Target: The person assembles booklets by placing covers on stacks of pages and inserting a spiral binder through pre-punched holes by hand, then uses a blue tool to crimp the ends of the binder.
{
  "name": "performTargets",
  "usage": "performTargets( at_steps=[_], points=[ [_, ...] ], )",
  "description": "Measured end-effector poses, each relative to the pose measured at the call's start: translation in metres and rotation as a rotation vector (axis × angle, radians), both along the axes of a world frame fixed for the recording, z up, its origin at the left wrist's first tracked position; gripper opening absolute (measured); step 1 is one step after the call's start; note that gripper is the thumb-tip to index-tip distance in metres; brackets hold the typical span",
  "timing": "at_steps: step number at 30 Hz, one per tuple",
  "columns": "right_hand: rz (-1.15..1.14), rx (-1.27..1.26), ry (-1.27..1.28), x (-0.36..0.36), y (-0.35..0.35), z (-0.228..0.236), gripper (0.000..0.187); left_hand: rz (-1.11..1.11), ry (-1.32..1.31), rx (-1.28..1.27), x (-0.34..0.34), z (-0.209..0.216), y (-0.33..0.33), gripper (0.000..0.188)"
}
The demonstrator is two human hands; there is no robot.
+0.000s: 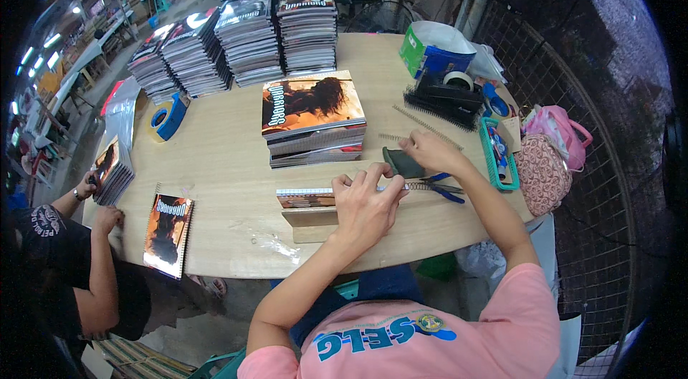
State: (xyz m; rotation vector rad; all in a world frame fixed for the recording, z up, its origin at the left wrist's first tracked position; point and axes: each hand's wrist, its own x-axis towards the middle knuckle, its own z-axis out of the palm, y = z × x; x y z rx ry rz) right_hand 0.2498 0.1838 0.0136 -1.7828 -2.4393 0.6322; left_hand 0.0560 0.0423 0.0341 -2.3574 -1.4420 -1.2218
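My left hand point(367, 205) is closed over a thin book point(304, 193) standing on edge, spine up, against a wooden block point(307, 231). A metal spiral coil point(416, 185) sticks out past the spine's right end. Above and to the right, my right hand point(432, 152) hovers by a dark green pad point(403, 162), fingers bent together; whatever they may pinch is hidden. Blue-handled pliers point(446, 190) lie just right of the coil. Beyond my hands rises a stack of books point(315, 117) with an orange cover on top.
Loose coils point(430, 128) and a black tape dispenser point(446, 98) lie at the right, near a green basket point(499, 153). Tall book stacks point(247, 39) line the back. A blue tape dispenser point(169, 118) and a spiral-bound book point(168, 236) are left, beside a co-worker's hand point(107, 220).
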Motion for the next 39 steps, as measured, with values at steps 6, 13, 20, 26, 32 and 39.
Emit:
performTargets(
  at_steps=[6,13,20,26,32,39],
  points=[
    [0.136,-0.034,-0.319,-0.022,0.003,-0.03,0.091,-0.025,-0.09,-0.051,0.0,-0.011,0.001,0.017],
    [0.603,-0.607,0.813,0.004,-0.011,0.043,0.052,0.155,-0.017,-0.056,-0.029,0.004,-0.012,0.02],
    [0.628,-0.401,0.442,-0.01,-0.015,0.053,0.045,0.082,-0.056,-0.1,-0.036,0.001,-0.011,0.02],
    [0.722,-0.472,0.65,-0.003,-0.006,0.042,0.045,0.055,-0.05,-0.109,-0.037,0.003,-0.011,0.02],
    [0.658,-0.324,0.438,-0.006,-0.002,0.03,0.058,0.11,-0.022,-0.083,-0.032,0.003,-0.013,0.019],
    [0.641,-0.295,0.351,-0.005,0.002,0.024,0.042,0.081,-0.024,-0.064,-0.03,-0.002,-0.01,0.019]
  ],
)
